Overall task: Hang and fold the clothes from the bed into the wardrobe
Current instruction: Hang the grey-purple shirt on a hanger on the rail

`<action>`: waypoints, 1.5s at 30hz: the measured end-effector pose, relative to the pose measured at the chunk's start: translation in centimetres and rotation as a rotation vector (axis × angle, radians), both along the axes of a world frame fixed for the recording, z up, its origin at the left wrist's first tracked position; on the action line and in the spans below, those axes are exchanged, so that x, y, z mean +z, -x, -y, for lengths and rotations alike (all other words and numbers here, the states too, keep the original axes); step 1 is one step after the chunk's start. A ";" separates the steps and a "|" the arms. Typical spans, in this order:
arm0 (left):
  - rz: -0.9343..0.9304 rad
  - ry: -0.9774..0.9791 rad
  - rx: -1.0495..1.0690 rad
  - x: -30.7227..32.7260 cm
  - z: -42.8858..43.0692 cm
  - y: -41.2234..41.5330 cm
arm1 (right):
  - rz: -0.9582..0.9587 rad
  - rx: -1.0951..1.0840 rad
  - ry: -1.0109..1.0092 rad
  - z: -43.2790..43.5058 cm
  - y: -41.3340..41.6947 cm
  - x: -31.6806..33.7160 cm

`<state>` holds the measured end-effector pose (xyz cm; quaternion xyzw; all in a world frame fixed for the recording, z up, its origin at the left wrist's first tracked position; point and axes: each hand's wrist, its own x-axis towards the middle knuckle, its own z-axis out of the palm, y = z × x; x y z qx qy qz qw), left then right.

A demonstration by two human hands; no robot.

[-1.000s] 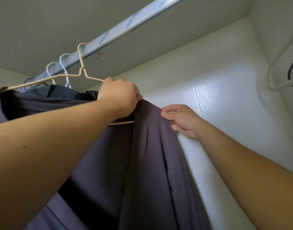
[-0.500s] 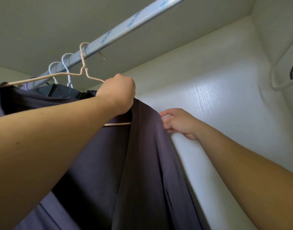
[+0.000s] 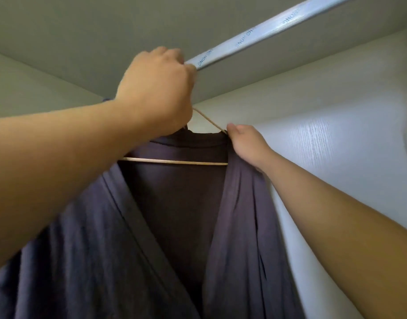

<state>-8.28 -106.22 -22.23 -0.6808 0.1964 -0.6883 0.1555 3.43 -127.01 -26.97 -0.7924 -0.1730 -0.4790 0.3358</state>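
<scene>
A dark grey-purple garment hangs on a thin beige wire hanger inside the wardrobe. My left hand is raised to the silver rail with its fingers curled round the top of the hanger; the hook is hidden behind it. My right hand pinches the garment's right shoulder by the collar, where the hanger's sloping wire meets the cloth. The garment's open front falls down and to the left, out of the frame.
The white wardrobe back wall stands close on the right, the grey ceiling panel right above the rail. Other hangers are hidden behind my left arm.
The garment and hanger have turned to face me and shifted right. My left hand rose from the hanger's shoulder to its top at the rail. My right hand moved up to the collar.
</scene>
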 end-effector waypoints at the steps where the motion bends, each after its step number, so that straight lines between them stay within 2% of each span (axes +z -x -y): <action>1: -0.032 0.098 -0.010 0.3 -1.3 0.8 | -0.003 -0.010 -0.007 -0.3 0.0 0.0; 4: -0.245 0.378 0.070 0.9 -5.9 1.6 | -0.028 -0.048 -0.036 -0.7 0.0 -0.2; 6: -0.404 0.454 0.188 0.2 -8.3 1.1 | -0.039 -0.061 -0.044 -0.8 0.1 -0.3; 8: -0.482 0.454 0.249 -1.3 -9.6 0.4 | -0.040 -0.076 -0.022 -1.0 0.2 -0.4; 12: -0.368 0.426 0.201 -3.6 -9.8 0.5 | -0.001 -0.100 -0.029 -1.9 -0.1 -0.4; 20: -0.345 0.459 0.194 -3.8 -8.5 1.0 | 0.008 -0.087 -0.038 -3.4 -0.4 -0.4; 29: -0.354 0.531 0.243 -4.1 -11.2 1.7 | 0.007 -0.073 -0.076 -3.6 -0.9 -0.9; 36: -0.277 0.532 0.278 -4.2 -10.5 2.5 | -0.010 -0.099 -0.090 -4.2 -0.4 -0.8; 41: -0.246 0.504 0.261 -4.4 -10.1 2.6 | -0.007 -0.199 -0.069 -4.7 0.0 -0.8; 45: -0.199 0.394 0.176 -4.7 -8.6 2.4 | 0.034 -0.299 -0.081 -5.6 0.7 -0.9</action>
